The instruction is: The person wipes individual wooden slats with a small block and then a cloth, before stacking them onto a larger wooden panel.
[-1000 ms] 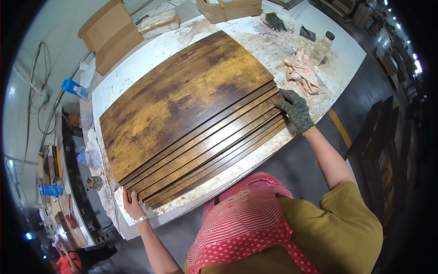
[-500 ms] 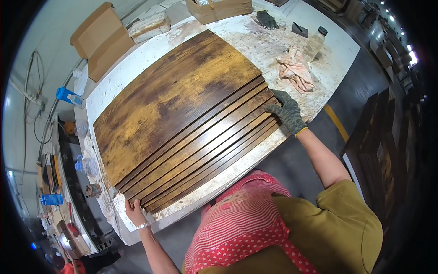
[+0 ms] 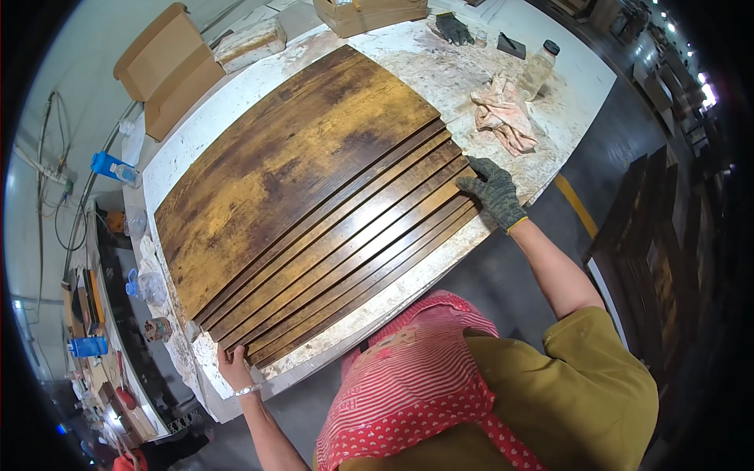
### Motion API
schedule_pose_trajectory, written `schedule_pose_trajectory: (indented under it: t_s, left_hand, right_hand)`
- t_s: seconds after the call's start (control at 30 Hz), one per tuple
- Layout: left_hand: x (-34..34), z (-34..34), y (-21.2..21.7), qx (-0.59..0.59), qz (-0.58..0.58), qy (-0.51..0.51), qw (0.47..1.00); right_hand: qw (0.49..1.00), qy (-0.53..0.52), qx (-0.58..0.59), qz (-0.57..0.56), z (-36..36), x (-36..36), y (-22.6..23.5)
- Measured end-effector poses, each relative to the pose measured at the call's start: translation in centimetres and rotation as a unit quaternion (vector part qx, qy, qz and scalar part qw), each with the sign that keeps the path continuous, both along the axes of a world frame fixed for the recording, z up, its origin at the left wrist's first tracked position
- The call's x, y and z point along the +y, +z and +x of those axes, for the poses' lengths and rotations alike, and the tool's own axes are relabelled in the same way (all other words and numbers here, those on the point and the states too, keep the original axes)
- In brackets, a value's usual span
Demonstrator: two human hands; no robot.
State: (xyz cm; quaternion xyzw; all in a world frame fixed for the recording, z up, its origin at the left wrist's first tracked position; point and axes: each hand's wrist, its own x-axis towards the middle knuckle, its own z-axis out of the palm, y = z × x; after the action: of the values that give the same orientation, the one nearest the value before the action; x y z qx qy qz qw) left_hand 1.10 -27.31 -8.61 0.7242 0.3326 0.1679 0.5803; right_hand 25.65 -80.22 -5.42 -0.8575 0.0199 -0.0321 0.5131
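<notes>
**Both hands on the ends of a fanned stack of stained boards**

The fingers of the right hand (image 3: 493, 191), in a dark knit glove, are spread and bent over the right-hand ends of the stacked wooden boards (image 3: 314, 188), pressing on the stepped edges there. The left hand (image 3: 233, 366) is bare (a thin bracelet sits at the wrist), its fingers curled against the lower left corner of the same stack; how tightly they close cannot be told.

The boards are brown and amber stained, laid one over another so each lower one shows a narrow strip toward the person. They lie across the middle of a white, paint-smeared worktable (image 3: 440, 71).

Beyond the right hand, a crumpled pinkish rag (image 3: 503, 118) lies on the table, near a clear bottle with a dark cap (image 3: 539, 67) and a spare dark glove (image 3: 454, 28). Cardboard boxes (image 3: 169, 67) sit at the far left corner.
</notes>
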Motion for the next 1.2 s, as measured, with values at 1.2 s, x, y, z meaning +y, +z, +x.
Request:
schedule_pose_trajectory:
  t_s: [1.2]
  left_hand:
    - [-0.7, -2.1, -1.0, 0.008, -0.030, 0.074, 0.997]
  right_hand:
    - [0.997, 0.056, -0.045, 0.026, 0.5, -3.8, -6.1]
